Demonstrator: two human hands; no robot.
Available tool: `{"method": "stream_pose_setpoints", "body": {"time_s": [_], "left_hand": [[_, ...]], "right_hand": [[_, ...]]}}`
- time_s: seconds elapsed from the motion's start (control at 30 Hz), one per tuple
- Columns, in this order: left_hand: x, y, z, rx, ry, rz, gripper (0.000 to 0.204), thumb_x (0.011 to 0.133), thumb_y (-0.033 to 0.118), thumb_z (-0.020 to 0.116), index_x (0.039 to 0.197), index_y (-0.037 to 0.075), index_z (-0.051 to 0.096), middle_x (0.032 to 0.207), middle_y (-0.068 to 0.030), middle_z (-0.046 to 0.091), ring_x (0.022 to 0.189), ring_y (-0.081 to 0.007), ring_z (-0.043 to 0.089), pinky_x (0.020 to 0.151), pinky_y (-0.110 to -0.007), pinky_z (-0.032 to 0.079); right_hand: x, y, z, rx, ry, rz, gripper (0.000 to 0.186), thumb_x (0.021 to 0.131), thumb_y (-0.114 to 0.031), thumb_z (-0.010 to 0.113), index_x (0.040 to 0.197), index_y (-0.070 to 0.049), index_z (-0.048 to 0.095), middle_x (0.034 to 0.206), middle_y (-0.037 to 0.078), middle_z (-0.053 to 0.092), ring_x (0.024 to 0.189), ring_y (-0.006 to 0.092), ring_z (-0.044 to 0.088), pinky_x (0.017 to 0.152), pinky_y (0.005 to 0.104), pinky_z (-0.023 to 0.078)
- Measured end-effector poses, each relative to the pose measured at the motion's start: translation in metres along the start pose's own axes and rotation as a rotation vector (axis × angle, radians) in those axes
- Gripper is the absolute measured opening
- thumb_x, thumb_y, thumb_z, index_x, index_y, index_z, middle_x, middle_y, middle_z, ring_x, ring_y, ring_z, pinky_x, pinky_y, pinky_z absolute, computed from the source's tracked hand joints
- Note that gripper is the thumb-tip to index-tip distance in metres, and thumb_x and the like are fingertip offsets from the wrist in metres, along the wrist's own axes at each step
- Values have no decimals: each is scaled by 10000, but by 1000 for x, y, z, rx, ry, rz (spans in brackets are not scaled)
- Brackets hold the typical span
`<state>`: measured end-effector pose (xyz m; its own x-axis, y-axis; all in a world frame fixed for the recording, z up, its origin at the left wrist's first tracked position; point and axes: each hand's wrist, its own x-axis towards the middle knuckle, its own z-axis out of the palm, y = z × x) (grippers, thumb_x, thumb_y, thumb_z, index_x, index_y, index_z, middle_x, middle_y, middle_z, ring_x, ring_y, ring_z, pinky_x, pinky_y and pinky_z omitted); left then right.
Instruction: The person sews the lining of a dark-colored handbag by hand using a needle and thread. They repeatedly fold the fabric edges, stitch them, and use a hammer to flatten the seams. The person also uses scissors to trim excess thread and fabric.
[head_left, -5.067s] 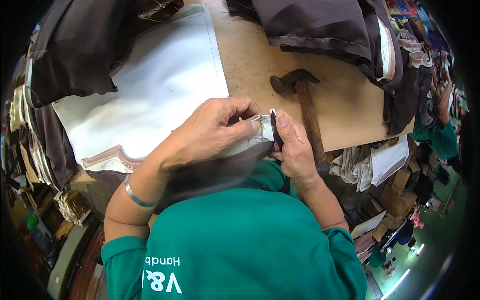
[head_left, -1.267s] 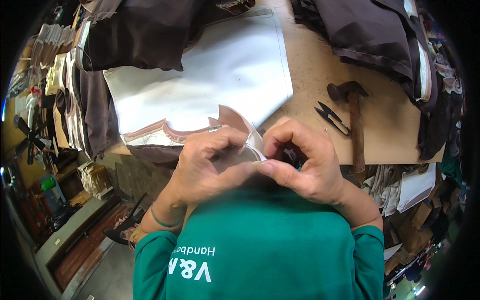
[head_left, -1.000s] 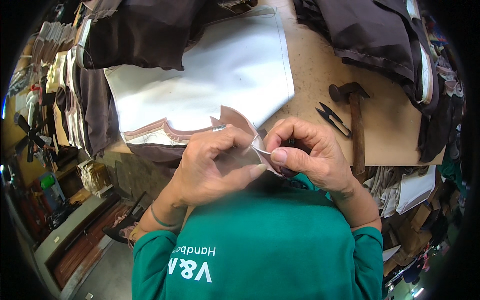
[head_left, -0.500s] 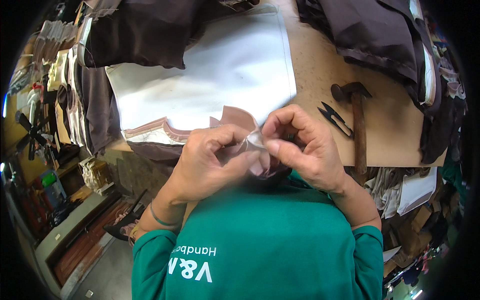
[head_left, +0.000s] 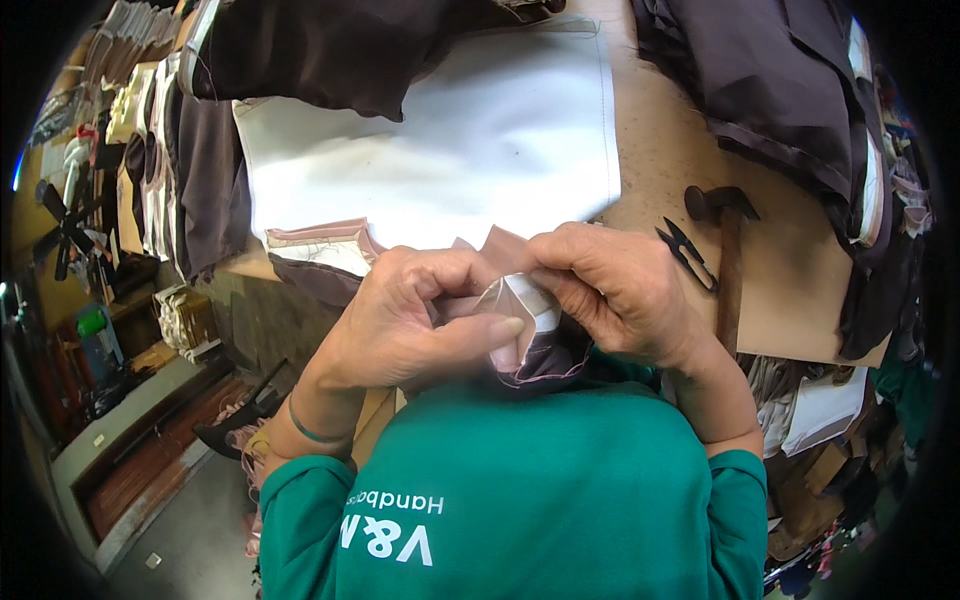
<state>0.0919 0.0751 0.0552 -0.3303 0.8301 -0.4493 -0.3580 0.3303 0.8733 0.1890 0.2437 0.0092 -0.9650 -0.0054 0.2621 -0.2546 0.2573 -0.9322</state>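
Observation:
Close to my body, both hands grip the near edge of a sewn bag piece (head_left: 330, 255), which has a white inside, a pinkish-tan edge and dark brown lining. My left hand (head_left: 420, 315) pinches the folded edge, its thumb lying across the pale inner side. On the other side of the fold, my right hand (head_left: 610, 290) has its fingers curled and pressed onto the edge. Between the hands a corner of the piece stands up in a peak, with the dark lining hanging below. The large white panel (head_left: 440, 160) spreads away from my hands over the table.
Right of my right hand lie black thread snips (head_left: 688, 255) and a wooden-handled hammer (head_left: 728, 270) on the tan tabletop (head_left: 660, 150). Dark brown fabric pieces (head_left: 770, 100) are heaped at the far right, and more dark fabric (head_left: 310, 50) covers the far left.
My fingers have shifted on the edge: the right hand has turned over with its knuckles up, and the corner between the hands is opened wider, showing more of its inside and lining.

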Motion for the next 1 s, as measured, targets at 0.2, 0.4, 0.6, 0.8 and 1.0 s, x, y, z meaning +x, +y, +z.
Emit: {"method": "stream_pose_setpoints", "body": {"time_s": [0.2,0.4,0.6,0.8,1.0], "left_hand": [[0,-3,4,-37,11,51,82,793,53,618,778,-22,587,690,-58,634,640,-74,593,576,-185,465],[2,-5,6,138,7,28,90,802,60,621,745,-2,591,696,-41,636,643,-62,578,565,-197,455],[1,-11,5,98,-5,67,85,819,67,596,774,-5,604,693,-44,634,625,-69,576,568,-200,454],[5,-11,8,43,22,97,135,839,58,546,731,-16,576,672,-67,624,567,-95,564,536,-209,446],[10,-14,10,-109,71,89,240,885,71,457,675,-11,541,578,-75,588,549,-107,555,528,-218,441]], "right_hand": [[-6,2,4,263,28,128,276,755,-60,611,999,5,501,881,116,598,766,213,616,686,301,496],[-5,-7,1,376,-53,288,340,704,-68,636,1001,8,490,885,40,516,798,112,496,736,243,410],[-3,-8,1,418,-59,287,302,726,-68,623,990,16,502,881,43,523,795,105,494,730,241,410],[0,-2,-8,621,-88,390,251,791,-80,614,999,29,526,880,65,562,783,121,533,695,239,440],[-4,1,6,368,40,185,240,792,-2,569,1028,14,525,902,90,592,787,148,590,712,257,476]]}}
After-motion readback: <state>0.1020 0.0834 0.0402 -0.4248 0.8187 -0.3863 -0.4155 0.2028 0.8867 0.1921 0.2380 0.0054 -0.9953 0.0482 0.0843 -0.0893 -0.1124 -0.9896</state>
